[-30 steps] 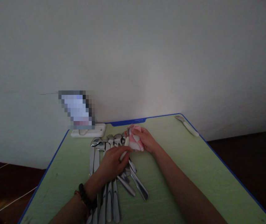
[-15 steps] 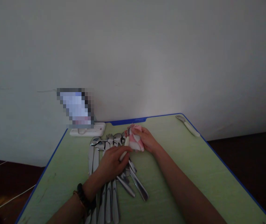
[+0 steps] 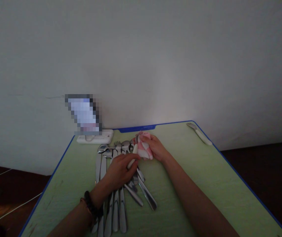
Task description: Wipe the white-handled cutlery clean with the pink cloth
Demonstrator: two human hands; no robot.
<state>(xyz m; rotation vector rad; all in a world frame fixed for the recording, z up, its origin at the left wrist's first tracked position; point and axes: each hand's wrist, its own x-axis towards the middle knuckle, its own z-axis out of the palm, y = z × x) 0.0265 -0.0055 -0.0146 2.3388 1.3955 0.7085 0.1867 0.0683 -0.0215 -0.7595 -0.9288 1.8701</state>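
Observation:
My left hand (image 3: 121,168) is closed round the pale handle of a fork (image 3: 135,149), whose tines point away from me. A pink and white cloth (image 3: 144,152) is pinched in my right hand (image 3: 154,146), right against the fork's head. Beneath and around my left hand lies a pile of metal cutlery, with several spoons (image 3: 103,148), another fork (image 3: 117,144) and flat-bladed knives (image 3: 98,166). My left forearm hides part of the pile. Long steel handles (image 3: 123,210) stick out toward me.
Near the far right corner of the green table (image 3: 192,171) lies another fork with a pale handle (image 3: 202,136). A blurred-out screen (image 3: 84,113) stands on a white base (image 3: 106,135) at the far left. The wall (image 3: 141,65) rises behind the table.
The view has shifted slightly, so the screen and cutlery appear a little farther right. Both hands keep their hold on the fork and cloth, nearly unmoved.

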